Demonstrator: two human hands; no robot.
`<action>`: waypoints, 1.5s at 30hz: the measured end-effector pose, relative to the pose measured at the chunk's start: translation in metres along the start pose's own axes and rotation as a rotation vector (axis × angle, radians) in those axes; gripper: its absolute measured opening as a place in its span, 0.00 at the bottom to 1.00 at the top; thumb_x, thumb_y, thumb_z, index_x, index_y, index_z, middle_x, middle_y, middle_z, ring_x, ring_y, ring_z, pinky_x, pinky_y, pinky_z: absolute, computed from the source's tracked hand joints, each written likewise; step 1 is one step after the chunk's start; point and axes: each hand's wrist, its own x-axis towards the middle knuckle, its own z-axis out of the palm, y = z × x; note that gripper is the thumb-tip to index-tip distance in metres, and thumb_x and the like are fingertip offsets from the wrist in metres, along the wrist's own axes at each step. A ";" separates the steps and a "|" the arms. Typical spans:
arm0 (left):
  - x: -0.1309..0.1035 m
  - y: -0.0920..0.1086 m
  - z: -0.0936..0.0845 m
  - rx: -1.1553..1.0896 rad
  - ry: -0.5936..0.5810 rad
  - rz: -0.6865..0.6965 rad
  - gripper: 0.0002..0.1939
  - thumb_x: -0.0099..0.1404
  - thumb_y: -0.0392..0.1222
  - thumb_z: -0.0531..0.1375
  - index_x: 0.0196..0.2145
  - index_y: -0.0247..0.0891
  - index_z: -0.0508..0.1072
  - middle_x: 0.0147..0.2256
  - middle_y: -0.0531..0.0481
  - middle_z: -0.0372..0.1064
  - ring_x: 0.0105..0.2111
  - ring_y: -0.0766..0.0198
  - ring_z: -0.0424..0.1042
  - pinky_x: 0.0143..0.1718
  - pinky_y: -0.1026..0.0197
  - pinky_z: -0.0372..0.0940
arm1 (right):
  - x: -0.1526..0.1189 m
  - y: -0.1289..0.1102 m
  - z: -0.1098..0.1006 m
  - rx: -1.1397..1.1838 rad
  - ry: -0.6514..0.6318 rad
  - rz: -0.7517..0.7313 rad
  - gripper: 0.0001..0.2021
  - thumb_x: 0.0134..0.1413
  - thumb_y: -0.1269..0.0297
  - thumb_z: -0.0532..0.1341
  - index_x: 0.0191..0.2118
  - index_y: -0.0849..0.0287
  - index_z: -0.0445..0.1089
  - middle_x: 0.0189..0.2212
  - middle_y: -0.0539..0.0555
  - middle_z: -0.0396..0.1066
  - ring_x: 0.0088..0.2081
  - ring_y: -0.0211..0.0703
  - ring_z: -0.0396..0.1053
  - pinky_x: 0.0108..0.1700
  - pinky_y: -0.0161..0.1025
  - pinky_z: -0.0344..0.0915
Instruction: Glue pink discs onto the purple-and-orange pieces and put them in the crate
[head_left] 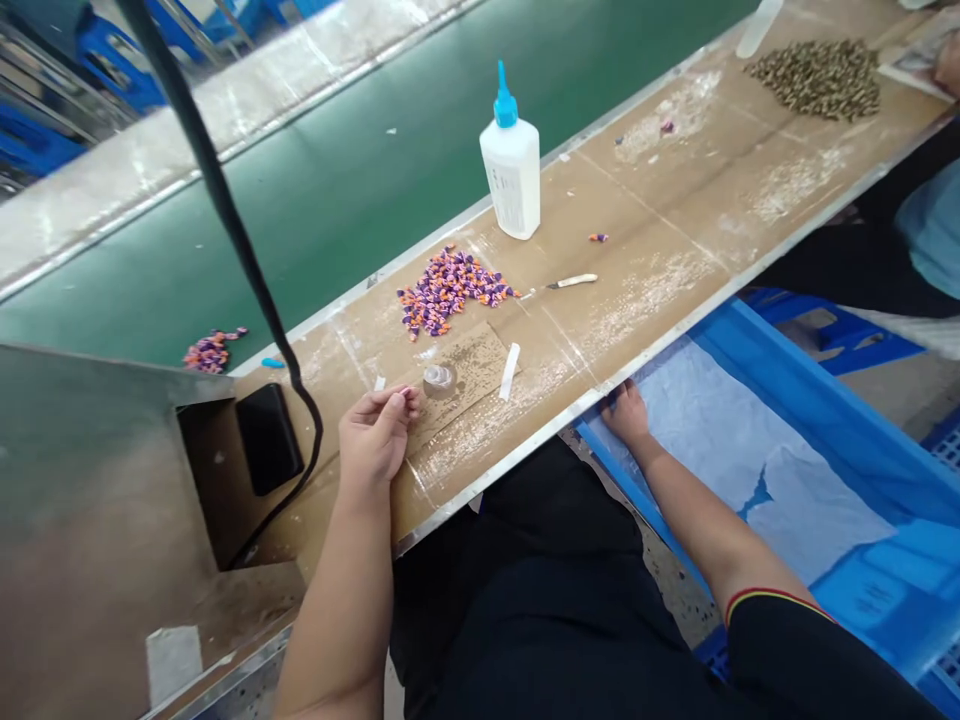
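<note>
My left hand (379,432) is raised over the bench, thumb and forefinger pinched on a small pinkish piece that the fingers mostly cover. Just right of it, a small clear cup (439,379) sits on a spotted cardboard sheet (480,362). Behind the sheet lies a pile of small purple-and-orange pieces (446,290). My right hand (628,412) reaches down at the near end of a blue bin (847,400) lined with white sheet, beside the bench edge. Its fingertips are partly hidden, so their grip is unclear.
A white bottle with a blue nozzle (514,170) stands behind a small knife (574,282). A white strip (509,371) lies on the cardboard. A black cable (240,240) hangs at left, near a phone (268,438). Beyond runs a green belt (360,190); another person sits at right.
</note>
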 end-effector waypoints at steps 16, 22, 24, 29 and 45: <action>0.011 0.005 -0.017 0.782 0.042 0.645 0.13 0.67 0.54 0.68 0.36 0.43 0.86 0.43 0.41 0.85 0.46 0.48 0.81 0.57 0.43 0.73 | 0.006 -0.008 -0.001 0.055 -0.004 0.038 0.22 0.59 0.66 0.60 0.59 0.59 0.68 0.54 0.69 0.73 0.54 0.67 0.75 0.57 0.65 0.78; -0.050 0.030 0.031 0.709 -0.069 1.188 0.18 0.64 0.33 0.71 0.51 0.45 0.84 0.46 0.42 0.83 0.46 0.51 0.82 0.52 0.51 0.75 | 0.013 -0.018 -0.010 0.074 0.009 0.023 0.25 0.57 0.70 0.61 0.61 0.61 0.70 0.55 0.68 0.73 0.55 0.61 0.76 0.59 0.57 0.80; -0.088 0.025 0.076 0.654 -0.390 1.173 0.20 0.68 0.31 0.67 0.55 0.43 0.81 0.48 0.41 0.82 0.48 0.52 0.82 0.53 0.51 0.77 | 0.015 -0.020 -0.013 0.086 0.007 0.022 0.26 0.57 0.71 0.61 0.62 0.61 0.70 0.56 0.67 0.73 0.56 0.59 0.77 0.61 0.55 0.79; -0.147 -0.002 0.205 1.316 -1.380 0.578 0.19 0.78 0.37 0.56 0.60 0.33 0.80 0.63 0.33 0.75 0.66 0.46 0.73 0.70 0.47 0.69 | 0.020 -0.020 -0.018 0.141 -0.034 0.041 0.29 0.56 0.74 0.62 0.65 0.64 0.69 0.59 0.69 0.72 0.59 0.58 0.76 0.65 0.54 0.76; -0.136 -0.058 0.310 1.724 -1.700 0.129 0.17 0.79 0.45 0.64 0.58 0.31 0.77 0.60 0.35 0.75 0.61 0.48 0.77 0.64 0.41 0.74 | 0.029 -0.006 -0.026 0.297 -0.071 0.083 0.27 0.58 0.77 0.61 0.63 0.59 0.72 0.58 0.64 0.74 0.48 0.48 0.79 0.58 0.47 0.78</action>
